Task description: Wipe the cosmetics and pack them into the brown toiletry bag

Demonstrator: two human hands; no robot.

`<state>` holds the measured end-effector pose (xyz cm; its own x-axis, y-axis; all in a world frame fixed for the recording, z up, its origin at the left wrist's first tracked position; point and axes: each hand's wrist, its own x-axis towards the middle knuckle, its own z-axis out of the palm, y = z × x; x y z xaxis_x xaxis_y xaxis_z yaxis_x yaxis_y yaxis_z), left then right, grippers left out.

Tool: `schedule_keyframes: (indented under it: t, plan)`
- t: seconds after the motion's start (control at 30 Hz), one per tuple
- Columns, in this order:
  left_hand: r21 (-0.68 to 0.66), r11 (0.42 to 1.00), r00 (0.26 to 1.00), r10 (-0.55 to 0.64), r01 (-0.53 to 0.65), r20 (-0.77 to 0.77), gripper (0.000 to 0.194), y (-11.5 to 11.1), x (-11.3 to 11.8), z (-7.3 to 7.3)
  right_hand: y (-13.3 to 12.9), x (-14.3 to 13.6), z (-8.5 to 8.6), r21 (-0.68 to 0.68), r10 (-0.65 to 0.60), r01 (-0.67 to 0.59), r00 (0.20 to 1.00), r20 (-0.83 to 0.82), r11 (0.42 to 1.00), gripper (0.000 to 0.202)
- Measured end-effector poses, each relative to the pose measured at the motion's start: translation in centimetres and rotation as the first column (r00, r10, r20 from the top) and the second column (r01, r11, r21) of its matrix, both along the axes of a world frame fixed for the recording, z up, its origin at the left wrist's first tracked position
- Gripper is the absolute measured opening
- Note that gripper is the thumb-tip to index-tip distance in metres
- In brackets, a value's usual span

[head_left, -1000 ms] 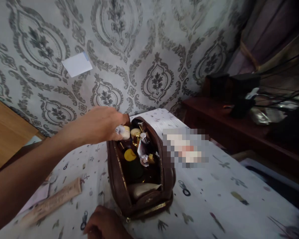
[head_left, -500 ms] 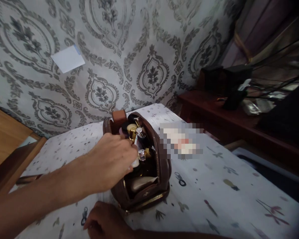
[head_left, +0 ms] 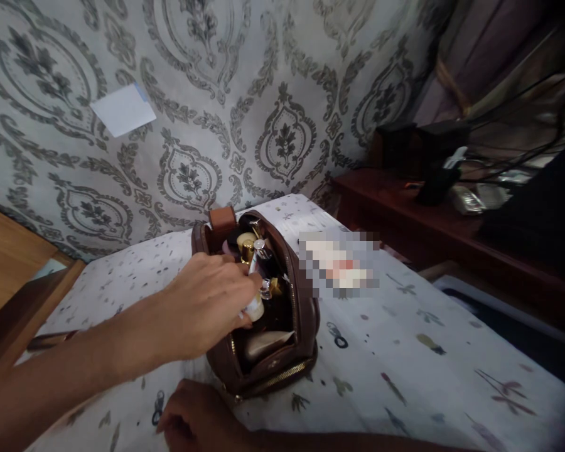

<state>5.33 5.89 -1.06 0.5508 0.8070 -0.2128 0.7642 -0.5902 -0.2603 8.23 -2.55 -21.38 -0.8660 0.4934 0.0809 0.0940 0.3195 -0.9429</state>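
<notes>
A brown zippered cosmetic bag (head_left: 306,314) stands unzipped on a white patterned cloth (head_left: 386,376). My left hand (head_left: 216,301) reaches over its near left rim, fingers closed around a small white tube (head_left: 255,307) with a pale cap. Beside the tube inside the bag are a gold-capped bottle (head_left: 247,250), a silver-capped bottle (head_left: 260,247) and a clear faceted stopper (head_left: 266,289). A pale flat item (head_left: 268,344) lies at the bag's near end. My right hand (head_left: 195,411) rests curled on the cloth in front of the bag, apart from it, with nothing visible in it.
A blurred-out pale item (head_left: 339,263) lies right of the bag. Patterned wallpaper (head_left: 193,94) with a white card (head_left: 123,110) rises behind. A dark red wooden table (head_left: 371,194) with cables and small objects stands at right; wooden furniture (head_left: 14,257) is at left.
The white tube shows more clearly in my left hand, raised slightly among the bag's contents. My right hand stays curled on the cloth. The whole view has shifted a little.
</notes>
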Motion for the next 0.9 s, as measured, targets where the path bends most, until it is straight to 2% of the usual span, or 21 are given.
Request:
schedule_keyframes:
  t: [0.27, 0.37, 0.47, 0.57, 0.63, 0.73, 0.9]
  plan:
    - [-0.023, 1.0, 0.999, 0.02, -0.019, 0.034, 0.031, 0.0, 0.2, -0.2, 0.2, 0.0, -0.4, 0.027, 0.011, -0.01, 1.0, -0.025, 1.0, 0.019]
    - [-0.08, 0.995, 0.995, 0.073, -0.068, 0.069, 0.031, 0.1, 0.2, 0.8, 0.2, -0.1, -0.8, 0.047, 0.016, -0.014, 0.999, -0.034, 0.999, 0.02]
    - [-0.141, 0.98, 0.976, 0.16, -0.14, 0.147, 0.025, 0.8, -0.2, 2.6, 0.1, -0.2, -1.0, 0.047, 0.003, 0.0, 0.999, -0.055, 0.999, 0.02]
    - [-0.062, 0.966, 0.935, 0.259, -0.251, 0.244, 0.025, 2.6, -1.5, 4.1, 0.0, -0.4, -1.6, 0.031, -0.002, 0.004, 0.999, -0.053, 1.0, 0.021]
    - [0.028, 0.96, 0.925, 0.261, -0.279, 0.274, 0.022, 4.2, -2.4, 4.3, -0.1, -0.6, -2.1, 0.018, 0.008, -0.007, 0.999, -0.048, 1.0, 0.023]
    - [0.088, 0.962, 0.951, 0.238, -0.259, 0.198, 0.019, 6.8, -3.4, 3.4, 0.1, -1.0, -2.8, 0.0, 0.03, -0.03, 0.999, -0.043, 1.0, 0.022]
    - [-0.086, 0.972, 0.972, 0.21, -0.219, -0.104, 0.016, 9.3, -3.1, 2.3, 0.6, -1.3, -2.1, -0.022, 0.104, -0.103, 0.995, 0.013, 0.994, 0.019]
